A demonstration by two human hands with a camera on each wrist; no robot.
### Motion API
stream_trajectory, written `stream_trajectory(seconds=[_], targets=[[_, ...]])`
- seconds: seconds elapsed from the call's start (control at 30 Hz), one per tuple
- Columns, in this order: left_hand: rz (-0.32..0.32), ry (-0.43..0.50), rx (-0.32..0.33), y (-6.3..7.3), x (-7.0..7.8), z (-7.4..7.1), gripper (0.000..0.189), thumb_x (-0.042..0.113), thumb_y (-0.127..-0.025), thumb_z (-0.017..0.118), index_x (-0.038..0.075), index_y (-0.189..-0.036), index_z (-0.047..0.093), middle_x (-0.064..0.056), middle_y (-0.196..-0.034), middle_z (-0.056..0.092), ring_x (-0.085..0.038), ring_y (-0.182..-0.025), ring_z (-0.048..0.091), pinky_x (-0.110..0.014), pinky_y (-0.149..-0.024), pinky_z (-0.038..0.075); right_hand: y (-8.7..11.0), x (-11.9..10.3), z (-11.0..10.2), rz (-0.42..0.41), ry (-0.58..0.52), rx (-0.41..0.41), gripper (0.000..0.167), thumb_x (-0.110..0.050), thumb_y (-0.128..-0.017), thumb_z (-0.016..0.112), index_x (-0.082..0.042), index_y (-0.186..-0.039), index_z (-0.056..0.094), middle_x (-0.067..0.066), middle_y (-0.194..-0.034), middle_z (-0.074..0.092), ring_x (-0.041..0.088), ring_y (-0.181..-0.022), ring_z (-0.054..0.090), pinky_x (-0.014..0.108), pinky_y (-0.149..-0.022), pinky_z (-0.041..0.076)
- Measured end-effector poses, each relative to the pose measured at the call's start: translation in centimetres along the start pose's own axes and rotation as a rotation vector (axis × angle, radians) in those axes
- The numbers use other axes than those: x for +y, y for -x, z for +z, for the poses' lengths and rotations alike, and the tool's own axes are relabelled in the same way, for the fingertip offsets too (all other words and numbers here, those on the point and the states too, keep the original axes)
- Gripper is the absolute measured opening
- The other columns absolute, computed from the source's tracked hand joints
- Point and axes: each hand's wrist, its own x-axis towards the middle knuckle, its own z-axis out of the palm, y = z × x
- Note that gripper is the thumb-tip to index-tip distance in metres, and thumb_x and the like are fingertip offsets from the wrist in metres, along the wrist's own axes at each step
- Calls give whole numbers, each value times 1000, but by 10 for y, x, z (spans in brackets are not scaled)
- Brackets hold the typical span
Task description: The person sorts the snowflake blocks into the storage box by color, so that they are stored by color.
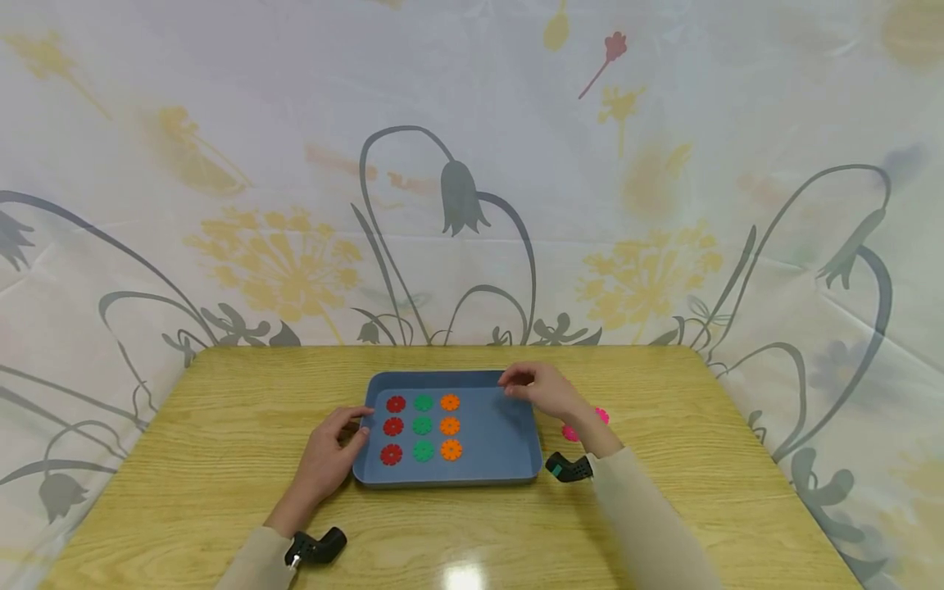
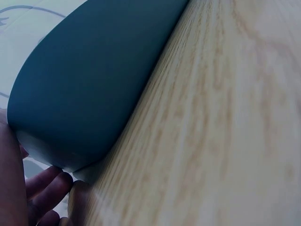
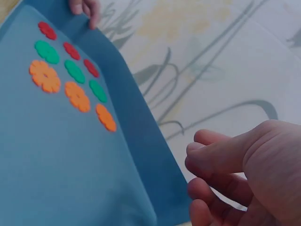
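Observation:
A blue-grey tray lies on the table with red, green and orange notched flower-shaped discs in three columns of three. My left hand holds the tray's left wall: a thumb and finger reach over the rim, while other fingers lie against the outside. Over the tray's far right corner is my right hand, with fingers loosely bent and thumb near the index finger. No disc shows between its fingertips in the right wrist view. The tray's right part, below this hand, holds no discs.
Pink discs lie on the wooden table right of the tray, partly hidden by my right forearm. Black wrist cameras sit at both cuffs. A flower-printed curtain hangs behind the table's far edge.

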Motion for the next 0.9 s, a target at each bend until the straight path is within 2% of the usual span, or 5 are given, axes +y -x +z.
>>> stream_trajectory(seconds=[0.2, 0.3, 0.5, 0.7, 0.9], targets=[[3, -4, 2, -1, -1, 0, 27, 12, -89, 61, 13, -116, 63, 0, -109, 60, -13, -87, 58, -31, -74, 49, 16, 15, -21, 53, -51, 99, 18, -7, -89, 60, -1, -106, 65, 15, -103, 62, 30, -89, 57, 43, -71, 47], [8, -2, 0, -1, -2, 1, 26, 12, -89, 61, 12, -116, 63, 0, -109, 60, -13, -87, 58, -31, -73, 49, 26, 27, -30, 47, -34, 140, 18, -5, -89, 60, 2, -105, 64, 18, -102, 62, 30, -89, 57, 45, -73, 48], [10, 0, -4, 0, -2, 1, 26, 13, -90, 61, 12, -115, 63, 0, -109, 60, -13, -87, 58, -31, -73, 49, 43, 56, -49, 90, 24, 220, 15, -6, -90, 60, 0, -102, 66, 14, -99, 64, 26, -84, 57, 35, -63, 47], [13, 0, -2, 0, -2, 1, 26, 12, -89, 61, 13, -115, 63, 0, -109, 60, -13, -87, 58, -31, -73, 49, 59, 81, -63, 156, 77, 263, 16, -6, -90, 60, -1, -103, 66, 13, -101, 63, 24, -86, 57, 33, -70, 47], [17, 8, 0, -1, -3, 1, 26, 12, -90, 61, 13, -115, 63, -2, -110, 60, -14, -87, 58, -31, -72, 49, 69, 94, -73, 161, 142, 270, 17, -9, -90, 60, -3, -104, 67, 11, -101, 64, 22, -84, 56, 33, -71, 44]])
